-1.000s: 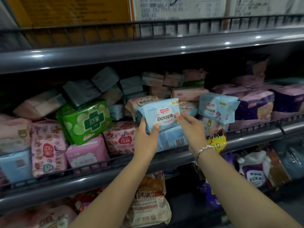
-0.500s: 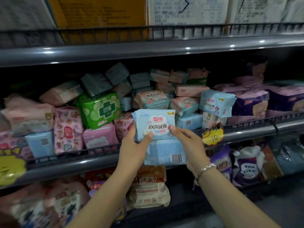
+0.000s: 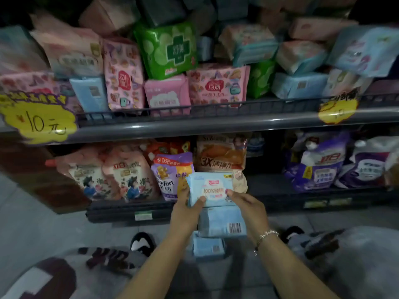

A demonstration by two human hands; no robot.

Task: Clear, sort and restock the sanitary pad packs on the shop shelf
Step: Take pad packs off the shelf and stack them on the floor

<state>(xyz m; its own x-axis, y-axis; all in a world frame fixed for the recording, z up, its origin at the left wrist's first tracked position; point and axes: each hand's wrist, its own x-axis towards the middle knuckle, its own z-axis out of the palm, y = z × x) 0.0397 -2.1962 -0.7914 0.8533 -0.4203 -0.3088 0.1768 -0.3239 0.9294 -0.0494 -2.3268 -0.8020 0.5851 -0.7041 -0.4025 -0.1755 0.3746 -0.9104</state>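
Both my hands hold a stack of light blue pad packs low in front of the bottom shelf. My left hand grips the left edge of the top light blue pack, which faces me, and my right hand grips its right side. A second blue pack with a barcode hangs under it between my hands. Another blue pack lies on the floor below. The pad shelf above carries mixed pink, green and blue packs behind a wire rail.
Yellow price tags hang on the shelf edge at left and right. The bottom shelf holds detergent and softener bags. My shoes and patterned trouser legs are on the grey tiled floor.
My hands have carried the blue packs down from the pad shelf to below bottom-shelf height, and my view has tilted down to the floor.
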